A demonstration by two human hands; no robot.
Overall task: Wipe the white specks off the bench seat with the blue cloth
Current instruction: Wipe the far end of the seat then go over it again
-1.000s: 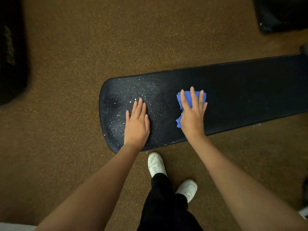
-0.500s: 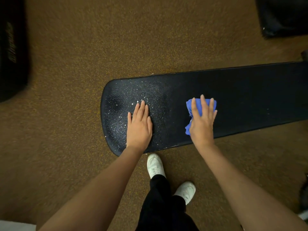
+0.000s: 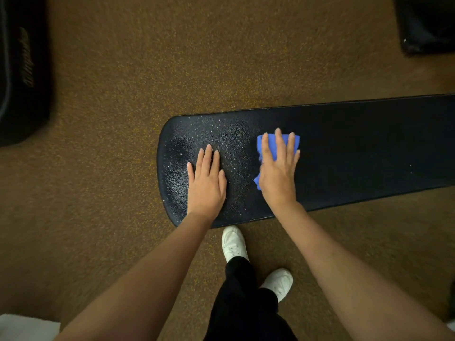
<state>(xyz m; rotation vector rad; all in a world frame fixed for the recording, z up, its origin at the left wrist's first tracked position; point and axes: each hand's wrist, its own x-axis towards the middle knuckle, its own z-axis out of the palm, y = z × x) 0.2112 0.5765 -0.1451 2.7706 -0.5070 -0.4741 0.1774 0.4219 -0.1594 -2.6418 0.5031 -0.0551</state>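
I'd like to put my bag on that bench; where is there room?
The bench is bare right of the cloth under the right hand. The rounded end is crowded: left hand flat among white specks.

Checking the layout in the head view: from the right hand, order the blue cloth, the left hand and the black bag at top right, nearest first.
1. Blue cloth, directly under the right hand.
2. Left hand, beside it on the bench's speckled end.
3. Black bag, far corner on the floor.

Dim, warm light; dark, slightly blurred corners.
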